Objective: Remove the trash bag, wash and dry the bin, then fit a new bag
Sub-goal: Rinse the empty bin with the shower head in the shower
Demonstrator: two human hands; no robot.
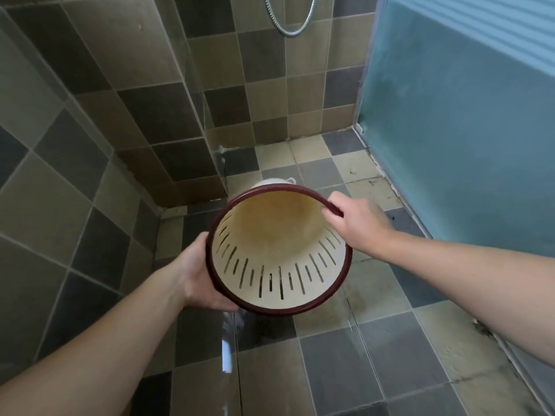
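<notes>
the left hand (201, 277) cups the lower left of the bin's rim from outside, palm up under it, fingers curled around behind where they cannot be seen. the right hand (354, 223) pinches the rim at the upper right, with the thumb side over the dark red edge and the fingertips hooked inside. both hands are clamped on the bin (279, 250), on opposite sides of its mouth.

the bin is held in the air over the tiled floor (375, 349) of a shower corner, tipped so its open mouth faces the person. no bag lines it, so the first step looks done. holding it by two points across the rim probably lets the person turn and tilt it to check the inside or shake water out; the cream inside shows a yellowish stain deep down, and long slots run around the wall near the mouth. the place suits washing: a shower hose (289, 28) hangs on the tiled wall (144, 85) above, and a frosted glass door (465, 130) stands on the right.

whether the bin is wet cannot be told. its base and outer wall are hidden behind the mouth. a white round thing (277, 183) peeps out on the floor just behind the top of the rim, mostly covered, so what it is stays unclear. a glass panel edge (226, 355) below the bin gives a bright reflection that blurs the floor there. the shower head is cut off at the top.
</notes>
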